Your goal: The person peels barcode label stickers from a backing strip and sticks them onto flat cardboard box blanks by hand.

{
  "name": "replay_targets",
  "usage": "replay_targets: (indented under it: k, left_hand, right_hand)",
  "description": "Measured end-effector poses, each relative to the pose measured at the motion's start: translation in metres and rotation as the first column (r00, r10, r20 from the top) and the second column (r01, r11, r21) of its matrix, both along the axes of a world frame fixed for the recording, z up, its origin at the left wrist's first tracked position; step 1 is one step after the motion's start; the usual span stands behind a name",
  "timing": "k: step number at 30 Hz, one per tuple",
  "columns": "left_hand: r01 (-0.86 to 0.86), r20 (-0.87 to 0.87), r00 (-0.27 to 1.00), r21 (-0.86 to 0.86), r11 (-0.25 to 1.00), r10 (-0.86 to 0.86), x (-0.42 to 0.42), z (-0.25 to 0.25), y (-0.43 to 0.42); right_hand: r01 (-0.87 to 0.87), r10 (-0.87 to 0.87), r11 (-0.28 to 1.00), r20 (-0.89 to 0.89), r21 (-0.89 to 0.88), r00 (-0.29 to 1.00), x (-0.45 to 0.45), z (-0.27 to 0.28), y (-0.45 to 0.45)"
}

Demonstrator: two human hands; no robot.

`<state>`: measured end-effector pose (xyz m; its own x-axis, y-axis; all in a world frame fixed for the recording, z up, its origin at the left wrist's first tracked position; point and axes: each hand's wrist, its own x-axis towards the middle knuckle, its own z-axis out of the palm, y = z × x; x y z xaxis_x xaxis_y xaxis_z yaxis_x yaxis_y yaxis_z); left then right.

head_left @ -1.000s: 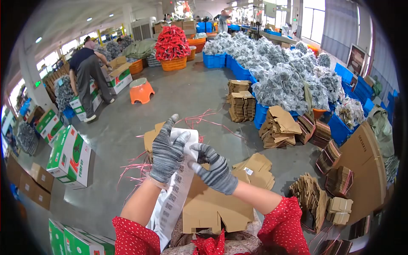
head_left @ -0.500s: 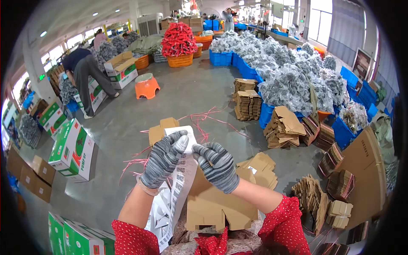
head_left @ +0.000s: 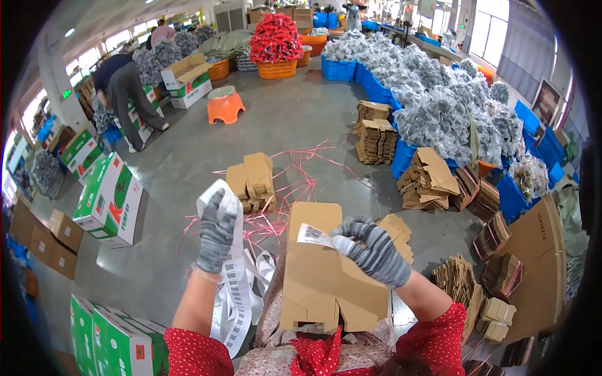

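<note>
My left hand (head_left: 217, 237), in a grey striped glove with pale fingertips, is closed on a long white strip of printed labels (head_left: 234, 282). The strip loops above the fingers and trails down beside my lap. In my right hand (head_left: 377, 252), gloved the same way, one end of a single white label (head_left: 313, 235) is pinched. That label lies over, or just above, the upper part of a flat brown cardboard box (head_left: 313, 276) on my lap; I cannot tell whether it touches. Part of another flattened carton (head_left: 396, 233) shows behind my right hand.
Stacked flat cartons (head_left: 252, 182) and pink straps (head_left: 307, 175) lie on the floor ahead. Blue crates of bagged goods (head_left: 433, 113) line the right side. Green-white boxes (head_left: 110, 200) stand left, near a bending person (head_left: 128, 94). An orange stool (head_left: 226, 108) stands farther off.
My hands, close together on the strip before, are now apart. A single label is off the strip in my right hand, over the cardboard. The left hand has moved left and down with the strip.
</note>
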<state>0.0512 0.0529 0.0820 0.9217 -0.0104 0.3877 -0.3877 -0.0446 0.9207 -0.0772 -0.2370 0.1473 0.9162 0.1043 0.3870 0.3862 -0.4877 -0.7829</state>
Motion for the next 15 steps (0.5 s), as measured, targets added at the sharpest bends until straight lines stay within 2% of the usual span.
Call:
replay_targets:
  k: [1, 3, 4, 7, 8, 10, 11, 12, 13, 14, 15]
  left_hand:
    - [-0.064, 0.09, 0.995, 0.18, 0.982, 0.049, -0.004, -0.019, 0.002]
    - [-0.225, 0.282, 0.955, 0.498, 0.837, 0.089, -0.012, -0.042, 0.01]
    - [-0.224, 0.279, 0.956, 0.501, 0.836, 0.089, -0.02, -0.045, 0.008]
    - [-0.048, 0.042, 0.998, 0.363, 0.931, 0.035, -0.055, -0.057, -0.015]
    - [-0.047, 0.014, 0.999, 0.374, 0.926, 0.045, -0.06, -0.063, -0.017]
    - [0.017, 0.124, 0.99, 0.376, 0.927, -0.069, -0.067, -0.074, -0.015]
    - [0.195, -0.088, 0.977, 0.003, 0.981, -0.194, -0.077, -0.076, -0.018]
    - [0.24, -0.22, 0.911, -0.405, 0.882, -0.349, -0.08, -0.076, -0.022]
    - [0.173, -0.126, 0.976, -0.038, 0.984, -0.176, -0.077, -0.072, -0.025]
    - [0.049, 0.028, 0.998, 0.327, 0.944, -0.062, -0.078, -0.069, -0.026]
    - [0.038, 0.008, 0.999, 0.333, 0.942, -0.043, -0.082, -0.067, -0.028]
  right_hand:
    - [0.02, -0.003, 0.994, -0.158, 0.106, 0.987, -0.003, -0.001, -0.003]
    - [0.11, 0.043, 0.947, -0.458, 0.3, 0.888, -0.006, -0.001, -0.004]
    - [0.109, 0.045, 0.947, -0.461, 0.302, 0.886, -0.007, -0.001, -0.005]
    - [0.077, 0.005, 0.983, -0.45, 0.166, 0.893, -0.013, -0.001, -0.003]
    - [0.072, 0.02, 0.982, -0.475, 0.174, 0.88, -0.014, 0.0, -0.004]
    - [0.078, 0.028, 0.981, -0.526, 0.179, 0.85, -0.013, 0.001, -0.006]
    - [0.062, 0.068, 0.971, -0.518, 0.23, 0.853, -0.015, -0.005, -0.006]
    - [0.043, 0.106, 0.96, -0.501, 0.276, 0.859, -0.015, -0.01, -0.006]
    - [0.032, 0.135, 0.957, -0.538, 0.29, 0.832, -0.018, -0.012, -0.003]
    - [0.028, 0.151, 0.958, -0.588, 0.284, 0.795, -0.02, -0.01, 0.0]
    - [0.021, 0.159, 0.962, -0.623, 0.272, 0.766, -0.019, -0.007, 0.001]
